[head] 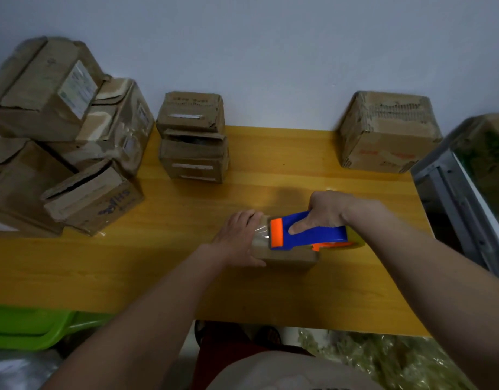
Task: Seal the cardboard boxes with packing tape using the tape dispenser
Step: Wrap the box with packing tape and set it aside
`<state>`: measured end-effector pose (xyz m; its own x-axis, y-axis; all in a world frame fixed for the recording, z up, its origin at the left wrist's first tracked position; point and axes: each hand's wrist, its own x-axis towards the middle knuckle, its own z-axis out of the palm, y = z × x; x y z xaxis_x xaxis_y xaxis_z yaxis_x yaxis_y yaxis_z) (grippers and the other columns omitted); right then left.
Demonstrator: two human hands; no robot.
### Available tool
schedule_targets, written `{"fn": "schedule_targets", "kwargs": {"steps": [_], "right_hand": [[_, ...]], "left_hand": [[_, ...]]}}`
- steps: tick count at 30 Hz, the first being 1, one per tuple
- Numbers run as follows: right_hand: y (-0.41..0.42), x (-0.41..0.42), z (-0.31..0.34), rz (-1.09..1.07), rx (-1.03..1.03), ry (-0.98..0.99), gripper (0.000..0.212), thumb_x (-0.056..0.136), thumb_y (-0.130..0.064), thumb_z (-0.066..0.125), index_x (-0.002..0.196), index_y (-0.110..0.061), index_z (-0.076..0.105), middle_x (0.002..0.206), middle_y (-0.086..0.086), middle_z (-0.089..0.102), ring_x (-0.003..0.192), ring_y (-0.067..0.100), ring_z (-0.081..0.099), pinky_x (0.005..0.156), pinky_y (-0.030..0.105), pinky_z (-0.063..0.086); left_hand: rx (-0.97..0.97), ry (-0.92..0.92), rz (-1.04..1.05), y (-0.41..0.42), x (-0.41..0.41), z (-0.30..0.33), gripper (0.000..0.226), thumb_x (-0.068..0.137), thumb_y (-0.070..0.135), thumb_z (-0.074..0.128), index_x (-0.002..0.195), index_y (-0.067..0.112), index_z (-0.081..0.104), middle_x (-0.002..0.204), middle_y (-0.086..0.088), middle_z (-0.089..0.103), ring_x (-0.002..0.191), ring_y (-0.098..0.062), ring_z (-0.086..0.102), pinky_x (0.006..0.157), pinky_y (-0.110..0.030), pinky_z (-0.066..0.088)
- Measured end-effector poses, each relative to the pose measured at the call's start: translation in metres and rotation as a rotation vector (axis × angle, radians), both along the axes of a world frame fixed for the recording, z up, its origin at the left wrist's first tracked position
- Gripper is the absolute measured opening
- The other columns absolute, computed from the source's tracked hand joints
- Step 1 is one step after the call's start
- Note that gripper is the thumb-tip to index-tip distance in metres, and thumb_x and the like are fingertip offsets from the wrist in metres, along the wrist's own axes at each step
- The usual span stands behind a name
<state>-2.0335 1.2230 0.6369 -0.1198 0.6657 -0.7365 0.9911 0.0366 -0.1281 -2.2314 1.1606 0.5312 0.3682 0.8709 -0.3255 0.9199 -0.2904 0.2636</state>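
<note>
My right hand point(325, 211) grips the blue-and-orange tape dispenser point(309, 235) atop a small cardboard box point(287, 258) mid-table; my left hand point(238, 239) lies flat and open, hiding the box's left end.

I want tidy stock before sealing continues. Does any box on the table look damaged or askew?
Yes. The pile of boxes at the far left leans, with crushed, torn flaps, and one box tilts with its flap gaping. The box at the far right has a ragged, torn top edge. The two stacked boxes look dented.
</note>
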Motion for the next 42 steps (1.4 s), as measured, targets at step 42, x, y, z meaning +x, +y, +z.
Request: {"fn": "schedule_targets", "kwargs": {"steps": [42], "right_hand": [[0.026, 0.066, -0.006, -0.041, -0.321, 0.038, 0.052, 0.074, -0.067, 0.062, 0.086, -0.017, 0.062, 0.081, 0.001, 0.067, 0.075, 0.019, 0.063, 0.070, 0.029, 0.048]], "left_hand": [[0.175, 0.148, -0.092, 0.002, 0.079, -0.013, 0.135, 0.063, 0.091, 0.045, 0.150, 0.005, -0.011, 0.159, -0.012, 0.010, 0.146, -0.030, 0.007, 0.118, -0.048, -0.009]]}}
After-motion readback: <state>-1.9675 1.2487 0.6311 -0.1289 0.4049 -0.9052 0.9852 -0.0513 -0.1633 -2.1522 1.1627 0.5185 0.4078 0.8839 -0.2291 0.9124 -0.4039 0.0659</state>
